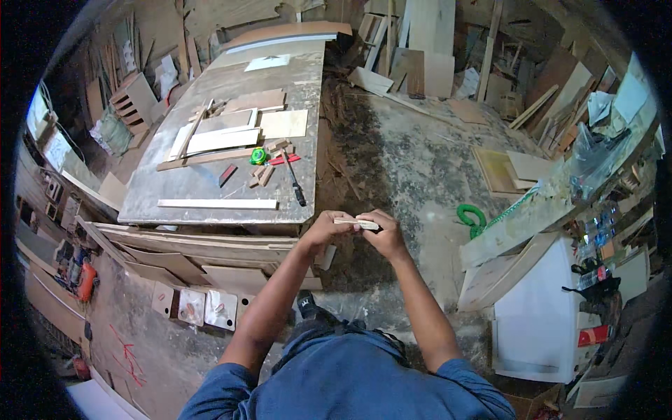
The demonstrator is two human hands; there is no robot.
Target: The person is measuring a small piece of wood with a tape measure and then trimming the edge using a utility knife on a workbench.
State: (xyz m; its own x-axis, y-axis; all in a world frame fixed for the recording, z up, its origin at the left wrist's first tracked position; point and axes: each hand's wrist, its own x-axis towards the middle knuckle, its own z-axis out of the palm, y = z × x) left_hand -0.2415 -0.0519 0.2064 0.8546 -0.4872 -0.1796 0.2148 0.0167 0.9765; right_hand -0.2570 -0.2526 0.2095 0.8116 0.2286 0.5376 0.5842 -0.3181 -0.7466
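Both hands are raised in front of my chest, just off the near right corner of the worktable (210, 175). Between them is a small, pale, flat piece of wood (355, 222), held level with its edge toward me. My left hand (327, 228) has its fingers closed round the left end. The right end sits in the closed fingers of my right hand (384, 235). A dark gap or thing shows beside the right thumb, too small to name. On the table nearby lie a black-and-red tool (297, 185), a green tape measure (258, 155) and small wood blocks (262, 175).
A white strip (217, 204) lies along the table's near edge, with boards (224, 133) farther back. Below it lean panels (231, 278). At the right stand a long bench (514, 220) with a green coiled hose (470, 218) and a white sheet (532, 315).
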